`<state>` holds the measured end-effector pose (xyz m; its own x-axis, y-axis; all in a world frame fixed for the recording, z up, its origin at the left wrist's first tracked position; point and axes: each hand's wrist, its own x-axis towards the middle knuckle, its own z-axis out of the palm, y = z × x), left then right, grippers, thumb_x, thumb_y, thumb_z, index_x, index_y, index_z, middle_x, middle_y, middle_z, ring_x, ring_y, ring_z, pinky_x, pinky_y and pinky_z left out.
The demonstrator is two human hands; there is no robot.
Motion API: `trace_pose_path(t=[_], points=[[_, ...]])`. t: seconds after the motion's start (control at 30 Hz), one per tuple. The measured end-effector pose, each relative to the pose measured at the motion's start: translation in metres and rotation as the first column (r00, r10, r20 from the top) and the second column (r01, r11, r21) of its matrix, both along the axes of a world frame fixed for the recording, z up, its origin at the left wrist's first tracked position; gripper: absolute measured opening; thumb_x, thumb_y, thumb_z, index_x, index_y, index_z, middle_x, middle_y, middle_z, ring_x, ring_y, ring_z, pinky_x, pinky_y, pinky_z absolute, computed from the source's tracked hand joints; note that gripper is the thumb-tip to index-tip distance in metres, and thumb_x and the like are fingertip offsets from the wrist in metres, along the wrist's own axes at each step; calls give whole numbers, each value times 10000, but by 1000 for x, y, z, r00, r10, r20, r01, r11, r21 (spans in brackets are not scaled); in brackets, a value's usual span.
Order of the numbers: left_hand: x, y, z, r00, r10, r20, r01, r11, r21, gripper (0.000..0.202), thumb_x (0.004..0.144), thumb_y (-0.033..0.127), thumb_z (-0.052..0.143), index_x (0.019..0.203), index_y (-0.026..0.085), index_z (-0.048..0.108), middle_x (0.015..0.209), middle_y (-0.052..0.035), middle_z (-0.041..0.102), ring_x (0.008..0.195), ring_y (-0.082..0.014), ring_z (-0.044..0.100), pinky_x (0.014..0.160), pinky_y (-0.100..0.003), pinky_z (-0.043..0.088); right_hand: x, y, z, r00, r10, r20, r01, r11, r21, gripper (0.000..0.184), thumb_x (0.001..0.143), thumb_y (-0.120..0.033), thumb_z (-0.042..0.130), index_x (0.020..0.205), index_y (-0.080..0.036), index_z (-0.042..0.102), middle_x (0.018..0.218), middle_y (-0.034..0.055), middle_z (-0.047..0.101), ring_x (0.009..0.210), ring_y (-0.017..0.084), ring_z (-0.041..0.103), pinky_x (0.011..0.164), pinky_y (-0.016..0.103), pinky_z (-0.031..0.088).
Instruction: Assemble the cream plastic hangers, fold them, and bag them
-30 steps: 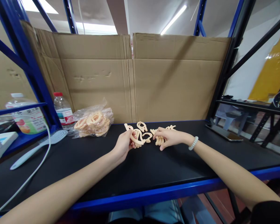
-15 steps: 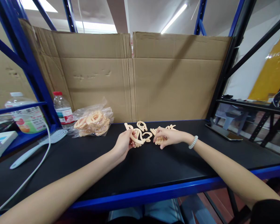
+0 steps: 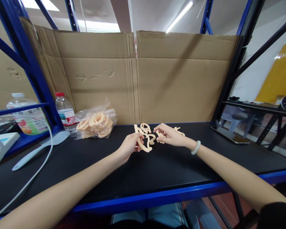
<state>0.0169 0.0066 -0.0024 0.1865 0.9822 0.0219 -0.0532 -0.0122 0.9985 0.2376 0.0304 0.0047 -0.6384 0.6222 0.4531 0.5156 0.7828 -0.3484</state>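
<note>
My left hand is closed on a curved, pale wooden piece with an open loop shape, held tilted just above the black tabletop. My right hand hovers with curved, parted fingers over another light wooden piece, which it partly hides. Between the hands lies a small hook-shaped wooden piece. Behind it rests a rounded wooden piece with a cut-out. A pronged wooden piece sticks out beyond my right hand.
A clear plastic bag of wooden pieces sits at the back left, beside a red-capped bottle. A pale blue hairbrush and a white cable lie at left. A phone-like slab lies right. Cardboard walls the back.
My left hand has turned the curved wooden piece more upright and shifted it slightly right. My right hand has lifted a little, its fingers opening away from the wooden piece below.
</note>
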Motion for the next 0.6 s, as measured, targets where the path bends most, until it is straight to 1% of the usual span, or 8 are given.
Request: trace_pose_path(t=[0.07, 0.13, 0.2, 0.27, 0.33, 0.47, 0.6], points=[[1, -1, -1, 997, -34, -73, 38, 997, 60, 252, 800, 373, 520, 739, 134, 572, 543, 15, 525, 425, -84, 480, 403, -178, 347, -11, -15, 5, 994, 103, -41, -100, 993, 67, 256, 912, -341, 511, 1132, -211, 508, 970, 43, 471, 826, 151, 479, 760, 298, 441], [1, -1, -1, 989, -57, -134, 74, 989, 129, 287, 812, 405, 518, 758, 131, 582, 541, 17, 524, 418, -84, 474, 399, -181, 355, -20, -27, 7, 987, 161, 30, -163, 973, 165, 191, 917, -309, 501, 1075, -215, 554, 1003, 58, 476, 880, 166, 475, 792, 313, 431], [1, -1, -3, 982, -67, -174, 101, 975, 196, 323, 814, 442, 525, 785, 128, 596, 540, 14, 532, 409, -87, 471, 394, -188, 365, -26, -32, 6, 979, 142, 144, -177, 946, 272, 142, 911, -288, 502, 963, -204, 604, 967, 66, 488, 878, 182, 465, 783, 327, 421], [1, 1, -4, 976, -72, -207, 124, 960, 251, 338, 808, 464, 540, 804, 131, 601, 546, 9, 547, 399, -90, 465, 385, -195, 368, -28, -33, 4, 972, 93, 215, -164, 925, 342, 166, 914, -281, 488, 876, -194, 624, 922, 72, 495, 845, 188, 456, 756, 335, 416], [0, 2, -6, 970, -74, -232, 144, 944, 298, 320, 808, 462, 549, 799, 145, 588, 553, 10, 557, 393, -91, 454, 379, -197, 368, -28, -32, 4, 969, 75, 236, -159, 921, 356, 194, 917, -285, 483, 847, -184, 633, 901, 76, 496, 827, 188, 453, 745, 334, 415], [-1, 2, -8, 963, -59, -263, 153, 922, 357, 275, 819, 440, 555, 765, 171, 566, 575, 10, 577, 415, -94, 463, 393, -190, 366, -28, -32, 4, 973, 80, 216, -148, 937, 316, 172, 894, -277, 529, 808, -175, 636, 865, 69, 486, 798, 179, 448, 714, 314, 415], [-4, 0, -4, 962, -2, -273, 111, 916, 386, 243, 828, 418, 555, 779, 182, 580, 559, 3, 608, 424, -105, 487, 427, -194, 363, -27, -32, 2, 973, 73, 219, -137, 947, 290, 181, 848, -296, 602, 717, -172, 606, 824, 51, 472, 776, 175, 443, 700, 312, 407]])
